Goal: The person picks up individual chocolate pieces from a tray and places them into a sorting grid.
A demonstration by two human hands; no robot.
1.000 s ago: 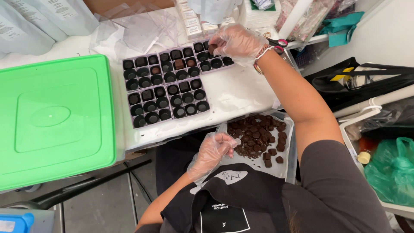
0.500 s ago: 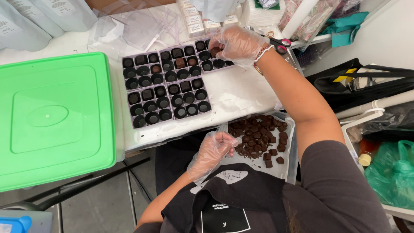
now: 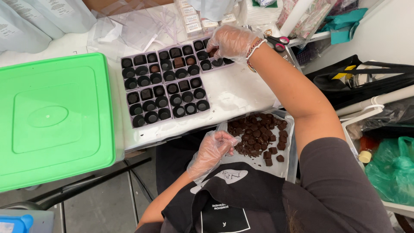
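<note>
Several small lilac boxes (image 3: pixel 166 84) of black paper cups lie side by side on the white table; a few cups hold dark chocolates. My right hand (image 3: pixel 230 42), in a clear plastic glove, reaches over the far right box (image 3: pixel 206 58) with its fingertips down in a cup, pinching a chocolate piece. My left hand (image 3: pixel 213 149), also gloved, rests at the near left edge of a tray (image 3: pixel 282 166) on my lap, fingers curled on a chocolate. The tray carries a heap of dark chocolate pieces (image 3: pixel 256 136).
A big green plastic lid (image 3: pixel 51 118) covers the left of the table. Clear wrappers (image 3: pixel 142 23) and small labelled packs (image 3: pixel 192 19) lie at the back, scissors (image 3: pixel 278 41) behind my right wrist. Black bags (image 3: pixel 371 84) and a green bag (image 3: pixel 390 170) stand at the right.
My right hand has shifted slightly within the far right box, dipping its fingertips into a cup. My left hand stays at the tray's edge.
</note>
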